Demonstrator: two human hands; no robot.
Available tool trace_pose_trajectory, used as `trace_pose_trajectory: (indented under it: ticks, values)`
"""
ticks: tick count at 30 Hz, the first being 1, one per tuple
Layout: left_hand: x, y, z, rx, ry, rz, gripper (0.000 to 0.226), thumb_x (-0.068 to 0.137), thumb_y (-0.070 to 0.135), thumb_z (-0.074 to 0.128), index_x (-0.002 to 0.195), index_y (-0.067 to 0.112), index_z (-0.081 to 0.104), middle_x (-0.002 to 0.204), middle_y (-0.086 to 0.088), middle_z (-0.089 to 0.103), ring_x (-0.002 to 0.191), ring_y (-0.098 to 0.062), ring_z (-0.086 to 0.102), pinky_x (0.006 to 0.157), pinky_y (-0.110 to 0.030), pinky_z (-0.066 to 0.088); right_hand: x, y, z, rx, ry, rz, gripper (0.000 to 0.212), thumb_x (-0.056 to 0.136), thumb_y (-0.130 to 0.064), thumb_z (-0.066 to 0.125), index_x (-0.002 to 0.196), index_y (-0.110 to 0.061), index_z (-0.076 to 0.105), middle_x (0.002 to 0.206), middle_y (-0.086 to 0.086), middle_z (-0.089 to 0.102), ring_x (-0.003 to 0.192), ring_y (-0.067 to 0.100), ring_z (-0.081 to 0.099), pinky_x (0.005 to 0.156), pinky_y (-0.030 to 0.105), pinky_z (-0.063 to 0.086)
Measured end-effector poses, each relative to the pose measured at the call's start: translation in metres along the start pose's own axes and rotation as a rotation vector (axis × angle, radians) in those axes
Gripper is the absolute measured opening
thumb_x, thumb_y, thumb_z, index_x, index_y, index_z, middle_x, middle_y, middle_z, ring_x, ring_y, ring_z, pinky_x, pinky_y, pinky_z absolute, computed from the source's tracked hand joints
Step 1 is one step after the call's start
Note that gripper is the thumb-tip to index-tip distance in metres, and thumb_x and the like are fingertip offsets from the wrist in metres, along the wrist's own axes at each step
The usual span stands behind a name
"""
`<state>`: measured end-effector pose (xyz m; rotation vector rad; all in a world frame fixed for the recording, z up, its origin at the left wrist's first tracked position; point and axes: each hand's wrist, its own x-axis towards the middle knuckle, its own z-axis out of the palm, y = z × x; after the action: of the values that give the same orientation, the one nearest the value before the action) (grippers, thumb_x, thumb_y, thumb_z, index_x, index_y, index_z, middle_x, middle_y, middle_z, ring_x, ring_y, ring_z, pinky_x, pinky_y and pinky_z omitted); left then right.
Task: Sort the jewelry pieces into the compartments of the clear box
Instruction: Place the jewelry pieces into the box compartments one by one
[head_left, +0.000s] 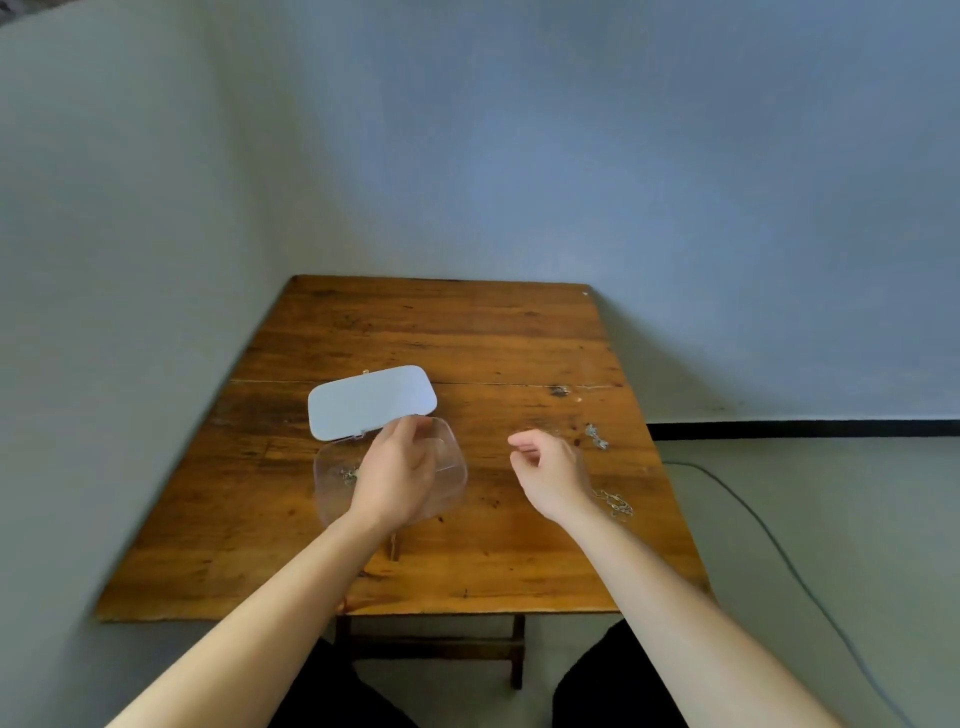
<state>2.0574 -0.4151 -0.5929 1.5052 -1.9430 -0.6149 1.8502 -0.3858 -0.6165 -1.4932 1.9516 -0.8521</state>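
The clear box (451, 470) lies open on the wooden table, its white-looking lid (371, 399) tipped back behind it. One small silvery piece (349, 475) sits in the box's left part. My left hand (397, 470) hovers over the box's middle with its fingers curled; whether it holds something is hidden. My right hand (545, 470) is to the right of the box, fingers loosely curled with nothing seen in them. A silvery jewelry piece (596, 436) lies beyond the right hand. A chain (615, 503) lies beside the right wrist.
The table (467, 332) stands in a corner, with the wall along its left and far edges. Its right edge drops to the floor, where a cable (769, 540) runs. My knees show below the near edge.
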Motion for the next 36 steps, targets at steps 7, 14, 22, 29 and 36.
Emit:
trace_pose_trajectory:
  ticks: [7, 14, 22, 29, 36]
  values:
    - [-0.002, 0.043, 0.067, 0.059, -0.171, 0.188, 0.044, 0.096, 0.025, 0.057, 0.139, 0.019, 0.047, 0.155, -0.006, 0.037, 0.139, -0.026, 0.041, 0.108, -0.039, 0.043, -0.036, 0.075, -0.046, -0.201, 0.191, 0.219, 0.038, 0.094, -0.032, 0.062, 0.131, -0.025, 0.057, 0.136, 0.004, 0.05, 0.127, 0.023, 0.046, 0.096, 0.034, 0.043]
    - [0.019, 0.06, 0.116, 0.196, -0.418, 0.13, 0.061, 0.099, 0.019, 0.047, 0.155, 0.018, 0.021, 0.165, -0.011, 0.013, 0.151, -0.031, 0.01, 0.122, -0.042, 0.019, -0.048, 0.096, -0.049, -0.367, 0.168, 0.362, 0.073, 0.09, -0.067, 0.047, 0.146, -0.022, 0.039, 0.131, 0.01, 0.045, 0.113, 0.025, 0.051, 0.075, 0.03, 0.04]
    - [0.049, 0.056, 0.141, 0.62, -0.602, 0.22, 0.061, 0.103, 0.028, 0.03, 0.158, 0.025, 0.004, 0.166, -0.011, -0.005, 0.152, -0.033, -0.007, 0.123, -0.047, 0.002, -0.035, 0.096, -0.034, -0.452, 0.122, 0.086, 0.06, 0.094, -0.062, 0.047, 0.146, -0.032, 0.046, 0.12, 0.002, 0.044, 0.108, 0.02, 0.048, 0.089, 0.032, 0.046]
    - [0.034, 0.044, 0.131, 0.692, -0.503, 0.318, 0.061, 0.1, -0.001, 0.043, 0.155, 0.006, 0.016, 0.165, -0.012, 0.012, 0.152, -0.023, 0.014, 0.117, -0.03, 0.024, -0.031, 0.097, -0.037, -0.157, 0.167, -0.067, 0.023, 0.088, -0.028, 0.075, 0.107, -0.016, 0.078, 0.099, -0.001, 0.061, 0.085, 0.011, 0.059, 0.074, 0.017, 0.049]
    - [-0.001, 0.039, 0.11, 0.639, -0.422, 0.335, 0.052, 0.098, -0.001, 0.049, 0.148, 0.006, 0.038, 0.159, -0.014, 0.033, 0.142, -0.027, 0.039, 0.111, -0.032, 0.037, -0.038, 0.091, -0.037, -0.13, 0.19, -0.064, 0.009, 0.088, -0.015, 0.075, 0.096, -0.013, 0.078, 0.095, -0.001, 0.067, 0.078, 0.007, 0.059, 0.07, 0.008, 0.045]
